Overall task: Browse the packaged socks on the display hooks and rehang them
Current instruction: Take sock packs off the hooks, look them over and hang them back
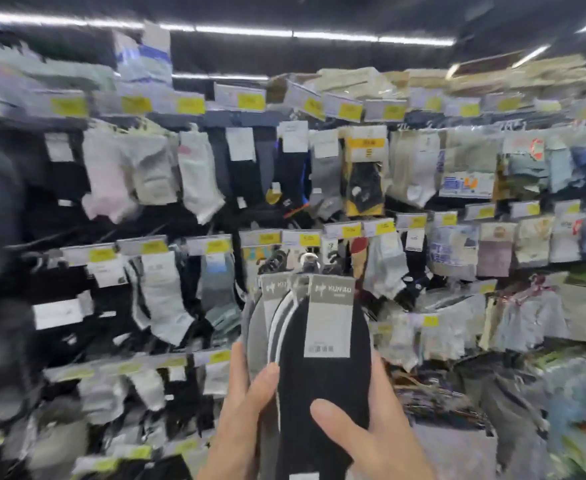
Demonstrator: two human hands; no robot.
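Observation:
I hold a fanned bundle of low-cut socks (pixel 322 379) upright in front of the display wall: black, grey and white-striped pairs with grey and white card labels (pixel 329 317) and a small hanger loop at the top. My left hand (pixel 239 414) grips the bundle's left edge, thumb on the front. My right hand (pixel 367 434) grips its right side, thumb pressed on the black sock. Behind the bundle, rows of packaged socks (pixel 194 174) hang on display hooks.
The display wall (pixel 146 216) fills the view, with yellow price tags (pixel 250 100) on each hook row. White, pink and grey socks hang left, dark ones in the middle, pastel packs at right. Loose packs pile at lower right (pixel 513 403). The picture is motion-blurred.

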